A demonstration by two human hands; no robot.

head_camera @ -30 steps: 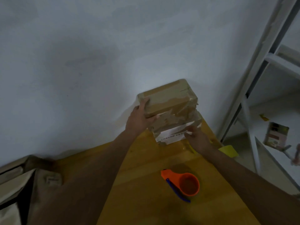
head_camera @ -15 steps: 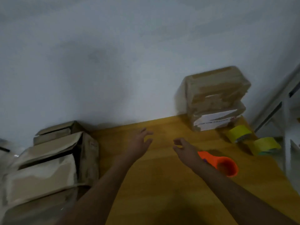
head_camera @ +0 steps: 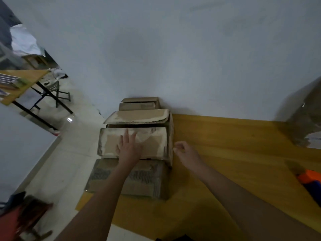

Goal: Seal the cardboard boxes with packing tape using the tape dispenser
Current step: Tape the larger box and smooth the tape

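Both hands moved off the counter: left hand (head_camera: 128, 148) flat, fingers straight, on unsealed brown cardboard box (head_camera: 133, 142), right hand (head_camera: 186, 152) loosely curled, empty, beside it; loose flaps could spring open.

View swung left, left hand (head_camera: 129, 148) now flat on open box flap (head_camera: 133, 142), right hand (head_camera: 186, 153) beside box, off sealed stack.

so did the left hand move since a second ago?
Yes. The left hand left the taped stack by the wall and now rests flat on the open cardboard box.

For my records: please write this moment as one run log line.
left hand: flat on open box flap | right hand: beside box, holding nothing | tape dispenser: untouched on table
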